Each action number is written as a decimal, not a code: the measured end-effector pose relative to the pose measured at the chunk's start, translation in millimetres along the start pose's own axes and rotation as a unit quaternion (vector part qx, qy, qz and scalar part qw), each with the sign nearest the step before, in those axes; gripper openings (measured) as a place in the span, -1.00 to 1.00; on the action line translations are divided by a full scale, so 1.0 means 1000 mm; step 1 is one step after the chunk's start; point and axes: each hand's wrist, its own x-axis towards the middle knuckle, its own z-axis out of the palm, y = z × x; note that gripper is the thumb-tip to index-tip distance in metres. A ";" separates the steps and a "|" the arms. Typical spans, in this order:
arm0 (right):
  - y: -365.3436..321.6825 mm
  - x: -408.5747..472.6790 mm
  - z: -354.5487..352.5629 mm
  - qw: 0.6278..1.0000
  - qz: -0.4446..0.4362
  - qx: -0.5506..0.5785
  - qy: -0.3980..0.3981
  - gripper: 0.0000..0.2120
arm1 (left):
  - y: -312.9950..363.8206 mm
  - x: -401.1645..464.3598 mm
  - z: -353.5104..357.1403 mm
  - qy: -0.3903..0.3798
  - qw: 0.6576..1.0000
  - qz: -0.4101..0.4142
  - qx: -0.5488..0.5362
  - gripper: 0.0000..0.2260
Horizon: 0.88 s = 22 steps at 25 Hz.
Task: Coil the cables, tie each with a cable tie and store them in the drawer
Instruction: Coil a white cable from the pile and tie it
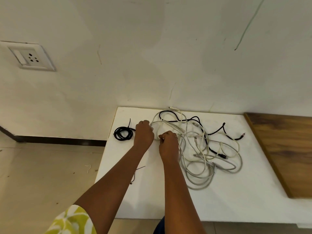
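A tangle of white cables (199, 159) lies on the white table (219, 203), mixed with a loose black cable (217, 130). My left hand (143, 133) grips a white cable strand at the tangle's left edge. My right hand (168, 143) pinches a white strand just beside it. A coiled black cable (122, 133) with a black tie around it lies left of my hands near the table's left edge. Loose black cable ties (137, 173) lie on the table under my left forearm.
A wooden board (285, 149) lies on the table's right side. The wall stands right behind the table, with a power socket (32, 56) up on the left. Tiled floor lies left of the table.
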 end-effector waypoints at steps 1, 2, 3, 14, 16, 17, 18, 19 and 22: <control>0.000 -0.001 -0.001 1.000 0.002 0.014 0.005 -0.71 | 0.000 0.000 -0.002 0.000 1.000 -0.001 -0.015 -0.75; -0.001 -0.002 -0.002 0.999 0.003 0.030 0.012 -0.72 | 0.001 -0.002 -0.004 0.003 1.000 -0.001 -0.031 -0.77; -0.002 -0.004 -0.005 0.999 0.000 0.045 0.018 -0.73 | 0.002 -0.004 -0.007 0.011 0.999 -0.002 -0.049 -0.78; -0.027 -0.024 -0.086 0.959 -0.128 0.166 0.193 -0.54 | 0.061 -0.037 -0.072 0.038 0.980 0.121 -0.155 -0.88; -0.029 -0.014 -0.103 0.965 -0.167 0.150 0.139 -0.51 | 0.076 -0.043 -0.088 0.016 0.974 0.142 -0.178 -0.89; -0.032 -0.009 -0.110 0.964 -0.184 0.152 0.119 -0.57 | 0.084 -0.046 -0.096 0.007 0.971 0.148 -0.190 -0.90; -0.035 -0.004 -0.115 0.962 -0.194 0.158 0.109 -0.65 | 0.091 -0.049 -0.103 0.002 0.967 0.151 -0.205 -0.90; -0.038 0.000 -0.119 0.961 -0.194 0.162 0.109 -0.74 | 0.097 -0.052 -0.111 0.000 0.963 0.151 -0.224 -0.90; -0.038 0.011 -0.129 0.962 -0.165 0.182 0.122 -0.90 | 0.111 -0.056 -0.135 -0.006 0.941 0.131 -0.311 -0.90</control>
